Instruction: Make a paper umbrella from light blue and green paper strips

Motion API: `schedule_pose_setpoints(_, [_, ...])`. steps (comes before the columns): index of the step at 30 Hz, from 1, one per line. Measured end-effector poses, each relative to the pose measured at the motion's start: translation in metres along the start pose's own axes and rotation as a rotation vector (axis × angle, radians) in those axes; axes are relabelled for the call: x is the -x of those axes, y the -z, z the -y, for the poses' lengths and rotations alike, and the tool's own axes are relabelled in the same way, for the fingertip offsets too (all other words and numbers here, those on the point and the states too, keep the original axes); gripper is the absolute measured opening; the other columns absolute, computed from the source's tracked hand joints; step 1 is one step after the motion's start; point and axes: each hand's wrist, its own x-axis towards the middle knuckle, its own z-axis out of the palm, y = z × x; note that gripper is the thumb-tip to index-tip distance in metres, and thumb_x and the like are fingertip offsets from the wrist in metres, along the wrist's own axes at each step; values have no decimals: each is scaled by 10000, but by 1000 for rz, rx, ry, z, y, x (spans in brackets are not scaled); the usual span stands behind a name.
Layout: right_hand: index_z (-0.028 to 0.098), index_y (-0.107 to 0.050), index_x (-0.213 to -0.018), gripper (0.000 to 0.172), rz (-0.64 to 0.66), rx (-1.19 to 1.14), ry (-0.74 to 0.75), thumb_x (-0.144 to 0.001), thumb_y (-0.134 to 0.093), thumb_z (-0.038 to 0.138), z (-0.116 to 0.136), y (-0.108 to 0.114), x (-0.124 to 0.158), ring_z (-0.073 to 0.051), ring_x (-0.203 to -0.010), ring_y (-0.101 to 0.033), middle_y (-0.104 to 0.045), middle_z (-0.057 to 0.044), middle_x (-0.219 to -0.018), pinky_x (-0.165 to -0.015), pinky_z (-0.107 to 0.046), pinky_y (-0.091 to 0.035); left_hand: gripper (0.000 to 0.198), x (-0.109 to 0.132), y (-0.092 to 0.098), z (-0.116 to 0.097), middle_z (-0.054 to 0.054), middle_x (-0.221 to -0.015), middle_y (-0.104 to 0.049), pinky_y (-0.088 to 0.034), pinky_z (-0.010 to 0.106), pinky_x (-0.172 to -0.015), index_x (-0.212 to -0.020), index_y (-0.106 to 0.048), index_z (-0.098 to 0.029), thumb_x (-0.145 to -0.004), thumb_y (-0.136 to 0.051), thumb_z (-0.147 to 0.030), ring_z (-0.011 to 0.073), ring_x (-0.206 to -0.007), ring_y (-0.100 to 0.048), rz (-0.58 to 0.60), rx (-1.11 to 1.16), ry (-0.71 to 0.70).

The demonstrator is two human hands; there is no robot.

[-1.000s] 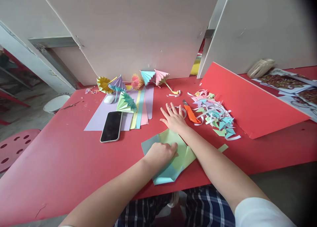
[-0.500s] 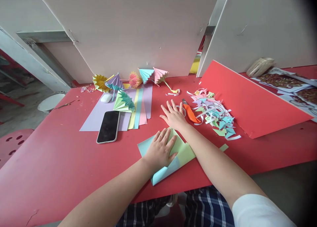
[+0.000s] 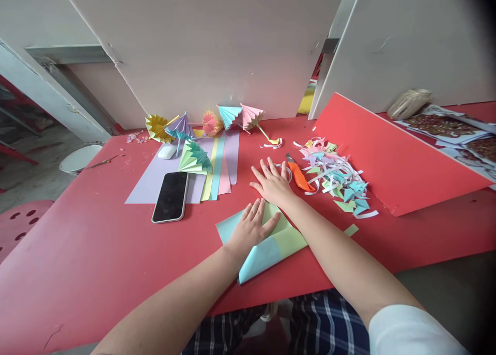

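Left hand lies spread on the folded blue-green paper. Right hand, fingers splayed, sits just left of the orange cutter

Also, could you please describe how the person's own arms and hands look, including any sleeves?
The left hand and right hand are bare, with no gloves or rings visible. The left forearm and right forearm are uncovered too. A plain white sleeve shows on the right arm; none shows on the left.
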Motion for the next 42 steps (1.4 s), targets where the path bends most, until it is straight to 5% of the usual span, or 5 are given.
schedule_pose_setpoints(13, [216, -258, -1359, 650, 51, 4, -26, -842, -135, 590, -5, 1, -8, -287, -1329, -36, -201, -122, -1436, -989, -620, 19, 428, -3, 24, 3, 177, -1240, -461, -394, 430, -919, -1280, -355, -259, -861, -433, -229, 305, -1215, -374, 116, 116, -13])
schedule_pose_setpoints(25, [221, -263, -1358, 631, 20, 2, 15, -848, -162, 578, -2, -1, 1, -288, -1329, -39, -204, -121, -1435, -988, -619, 23, 473, -3, 15, -1, 126, -1189, -511, -459, 366, -840, -1258, -355, -351, -852, -425, -118, 252, -1124, -489, 51, 39, 48])
schedule_pose_setpoints(32, [234, -238, -1365, 628, 55, -14, 12, -846, -171, 581, 1, 0, 6, -281, -1330, -30, -179, -111, -1443, -990, -615, 12, 514, -3, 23, 0, 145, -1238, -470, -439, 384, -866, -1278, -339, -341, -837, -457, -104, 262, -1157, -456, 119, 97, 50])
schedule_pose_setpoints(42, [236, -182, -1380, 668, 92, -58, 45, -828, -184, 612, 7, 0, 15, -276, -1331, 2, -119, -108, -1455, -1005, -586, 7, 405, -4, 14, -2, 101, -1067, -554, -458, 335, -827, -1188, -433, -343, -859, -405, -108, 233, -1073, -528, -39, 40, 72])
